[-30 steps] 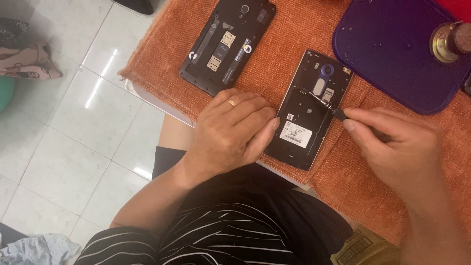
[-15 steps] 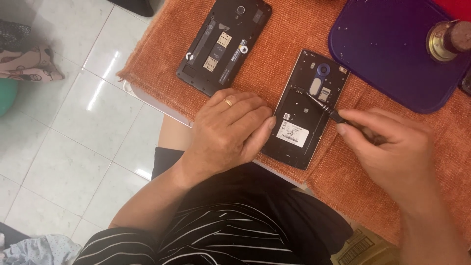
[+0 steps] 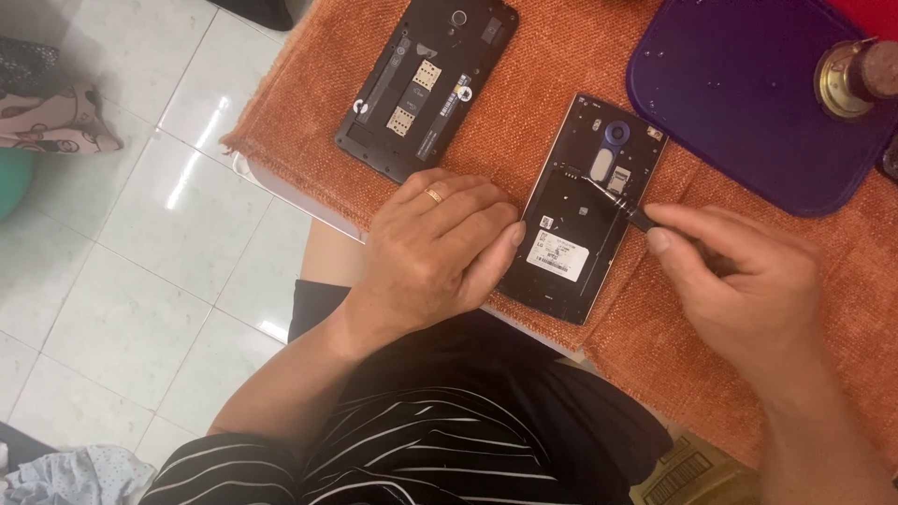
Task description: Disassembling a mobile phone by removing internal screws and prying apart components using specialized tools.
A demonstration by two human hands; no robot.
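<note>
Closest in, the left hand (image 3: 435, 248) lies flat on the orange cloth (image 3: 561, 65), fingers together, tips pressed against the edge of the opened phone (image 3: 582, 210). The right hand (image 3: 744, 271) has its fingers pinched on a thin screwdriver (image 3: 625, 208), tip inside that phone. Further back: a second opened phone (image 3: 426, 84) and a purple tray (image 3: 739, 89).

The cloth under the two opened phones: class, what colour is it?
Orange-brown, a coarse woven cloth, best seen in the head view.
</note>
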